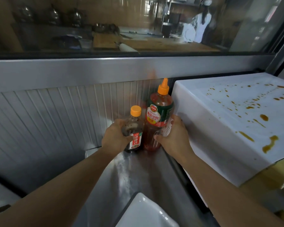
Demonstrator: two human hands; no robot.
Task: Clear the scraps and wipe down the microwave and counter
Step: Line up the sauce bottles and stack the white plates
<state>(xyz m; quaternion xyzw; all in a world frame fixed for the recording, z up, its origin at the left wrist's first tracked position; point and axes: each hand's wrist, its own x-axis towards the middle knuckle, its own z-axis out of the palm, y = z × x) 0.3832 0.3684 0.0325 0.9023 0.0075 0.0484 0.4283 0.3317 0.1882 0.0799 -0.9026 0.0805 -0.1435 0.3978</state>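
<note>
A white microwave [220, 122] stands at the right, its top spattered with orange-brown sauce drops and streaks. Left of it, at the back of the steel counter [138, 174], two bottles stand side by side. My left hand [115, 138] grips the small dark sauce bottle [134, 128] with an orange cap. My right hand [174, 136] grips the tall tomato sauce bottle [159, 115] with an orange nozzle, pressed against the microwave's side. Both bottles are upright on the counter.
A ribbed metal wall panel [47, 115] runs behind the counter under a steel ledge [105, 69] and a glass window. A white dish [146, 212] sits at the counter's near edge. A person in white [202, 22] stands beyond the window.
</note>
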